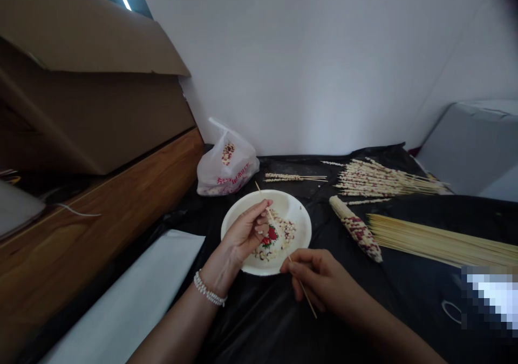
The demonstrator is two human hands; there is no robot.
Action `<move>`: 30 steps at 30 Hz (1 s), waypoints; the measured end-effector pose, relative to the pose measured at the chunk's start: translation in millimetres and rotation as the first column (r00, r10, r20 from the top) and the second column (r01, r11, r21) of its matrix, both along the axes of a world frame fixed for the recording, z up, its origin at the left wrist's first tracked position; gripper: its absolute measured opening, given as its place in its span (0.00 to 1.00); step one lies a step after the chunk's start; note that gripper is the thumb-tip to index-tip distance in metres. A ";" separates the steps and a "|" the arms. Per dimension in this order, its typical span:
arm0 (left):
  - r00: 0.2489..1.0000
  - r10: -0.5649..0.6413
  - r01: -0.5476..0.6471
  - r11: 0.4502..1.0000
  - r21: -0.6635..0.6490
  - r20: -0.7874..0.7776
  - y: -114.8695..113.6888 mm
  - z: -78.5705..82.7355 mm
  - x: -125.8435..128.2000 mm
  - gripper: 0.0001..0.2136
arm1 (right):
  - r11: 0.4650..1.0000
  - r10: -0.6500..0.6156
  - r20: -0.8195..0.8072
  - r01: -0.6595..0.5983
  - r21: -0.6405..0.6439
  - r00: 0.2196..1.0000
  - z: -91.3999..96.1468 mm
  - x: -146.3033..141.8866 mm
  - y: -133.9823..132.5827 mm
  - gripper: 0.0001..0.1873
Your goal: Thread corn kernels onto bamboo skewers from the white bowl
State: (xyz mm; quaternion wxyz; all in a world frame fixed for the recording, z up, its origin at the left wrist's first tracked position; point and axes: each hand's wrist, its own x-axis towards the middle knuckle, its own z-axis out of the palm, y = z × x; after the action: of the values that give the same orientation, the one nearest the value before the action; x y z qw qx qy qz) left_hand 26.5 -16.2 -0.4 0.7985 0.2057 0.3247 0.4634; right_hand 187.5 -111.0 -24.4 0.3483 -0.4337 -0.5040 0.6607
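Note:
A thin bamboo skewer (300, 284) runs diagonally over a white plate (290, 203) that holds white and red kernels (283, 234). My right hand (319, 280) pinches the skewer's lower part near the plate's front rim. My left hand (247, 230), with a bead bracelet on its wrist, hovers over the plate, fingertips pinched at the skewer's upper part where a few kernels sit on the stick. What the left fingertips hold is too small to name.
A pile of threaded skewers (384, 180) lies at the back right, a bundle of kernel-covered sticks (356, 228) and bare skewers (437, 242) beside it. A white plastic bag (227, 167) stands behind the plate. Cardboard boxes (89, 83) and a wooden ledge (101, 213) rise on the left.

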 end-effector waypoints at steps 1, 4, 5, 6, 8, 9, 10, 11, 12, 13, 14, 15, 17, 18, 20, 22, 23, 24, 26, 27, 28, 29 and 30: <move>0.999 -0.017 0.017 1.000 0.015 -0.030 -1.7 -0.4 1.1 0.06 | 1.000 -0.024 0.015 0.024 0.009 1.000 -0.1 0.7 0.8 0.17; 0.991 -0.056 0.065 0.995 0.074 -0.123 -5.5 -1.4 2.9 0.10 | 0.993 -0.099 0.047 0.095 0.072 0.994 0.6 1.8 2.3 0.17; 0.985 -0.083 0.097 0.991 0.090 -0.150 -6.6 -1.7 3.3 0.11 | 0.988 -0.124 0.051 0.118 0.098 0.991 1.0 2.0 2.5 0.17; 0.978 -0.112 0.132 0.986 0.105 -0.174 -7.7 -2.0 3.8 0.12 | 0.983 -0.145 0.052 0.138 0.121 0.988 1.4 2.3 2.6 0.18; 0.961 -0.173 0.205 0.969 0.135 -0.217 -10.2 -2.3 4.8 0.12 | 0.975 -0.178 0.051 0.170 0.143 0.983 2.4 2.9 2.7 0.18; 0.949 -0.204 0.244 0.959 0.148 -0.239 -11.4 -2.3 5.4 0.12 | 0.973 -0.190 0.051 0.181 0.141 0.981 3.0 3.3 2.8 0.18; 0.937 -0.232 0.279 0.947 0.160 -0.260 -12.6 -1.9 5.9 0.12 | 0.972 -0.200 0.051 0.192 0.136 0.978 3.6 3.7 2.9 0.18; 0.925 -0.258 0.312 0.935 0.170 -0.279 -13.7 -1.3 6.3 0.12 | 0.971 -0.210 0.052 0.202 0.131 0.976 4.3 4.0 3.1 0.18; 0.912 -0.280 0.342 0.923 0.175 -0.300 -14.6 -0.5 6.6 0.12 | 0.969 -0.218 0.051 0.210 0.126 0.975 5.0 4.2 3.3 0.18; 0.899 -0.293 0.363 0.914 0.180 -0.324 -15.5 0.6 6.9 0.13 | 0.968 -0.227 0.049 0.220 0.122 0.973 5.7 4.3 3.6 0.19; 0.887 -0.298 0.378 0.907 0.184 -0.353 -16.3 1.7 7.1 0.13 | 0.966 -0.234 0.045 0.227 0.120 0.971 6.3 4.4 3.8 0.19; 0.873 -0.297 0.390 0.901 0.189 -0.386 -17.2 2.7 7.4 0.13 | 0.965 -0.239 0.042 0.233 0.121 0.970 6.9 4.5 4.1 0.19; 0.843 -0.287 0.408 0.893 0.193 -0.455 -18.8 3.7 8.2 0.13 | 0.963 -0.246 0.044 0.239 0.121 0.968 7.5 4.7 4.6 0.19; 0.830 -0.281 0.413 0.890 0.192 -0.482 -19.5 3.6 8.7 0.13 | 0.963 -0.248 0.047 0.241 0.122 0.968 7.6 4.9 4.8 0.19; 0.820 -0.274 0.413 0.891 0.190 -0.502 -19.8 2.1 9.8 0.13 | 0.963 -0.248 0.050 0.240 0.119 0.968 7.5 5.6 5.1 0.18; 0.854 -0.250 0.370 0.908 0.195 -0.456 -17.4 -0.2 10.0 0.14 | 0.965 -0.244 0.044 0.238 0.108 0.969 7.3 6.2 5.1 0.18; 0.889 -0.227 0.322 0.927 0.190 -0.397 -15.0 -1.1 9.4 0.14 | 0.967 -0.239 0.039 0.234 0.102 0.970 7.4 6.4 5.0 0.18; 0.928 -0.196 0.259 0.951 0.172 -0.316 -12.0 -1.7 8.3 0.14 | 0.970 -0.230 0.034 0.226 0.094 0.973 7.6 6.5 4.8 0.18; 0.986 -0.111 0.121 0.989 0.081 -0.124 -5.6 -1.2 5.1 0.13 | 0.975 -0.211 0.031 0.208 0.085 0.977 8.3 6.4 4.0 0.18; 0.996 -0.077 0.079 0.997 0.026 -0.048 -3.0 -0.2 3.5 0.14 | 0.976 -0.204 0.033 0.201 0.086 0.978 8.9 6.2 3.5 0.18; 0.999 -0.054 0.054 0.998 -0.018 0.008 -1.4 1.2 2.3 0.15 | 0.975 -0.205 0.038 0.201 0.096 0.978 9.4 6.0 3.0 0.18; 0.998 -0.050 0.052 0.997 -0.049 0.044 -1.1 2.8 1.7 0.16 | 0.971 -0.218 0.047 0.212 0.115 0.975 9.9 5.9 2.6 0.18; 0.995 -0.066 0.070 0.995 -0.068 0.069 -2.1 4.4 1.9 0.18 | 0.962 -0.242 0.061 0.232 0.142 0.968 10.1 5.7 2.3 0.18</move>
State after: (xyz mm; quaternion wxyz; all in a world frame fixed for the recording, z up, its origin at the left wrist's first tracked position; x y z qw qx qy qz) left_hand 28.4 -18.3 3.9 0.8309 0.1730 0.3068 0.4308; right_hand 193.2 -108.7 -14.3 0.4333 -0.4919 -0.5049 0.5616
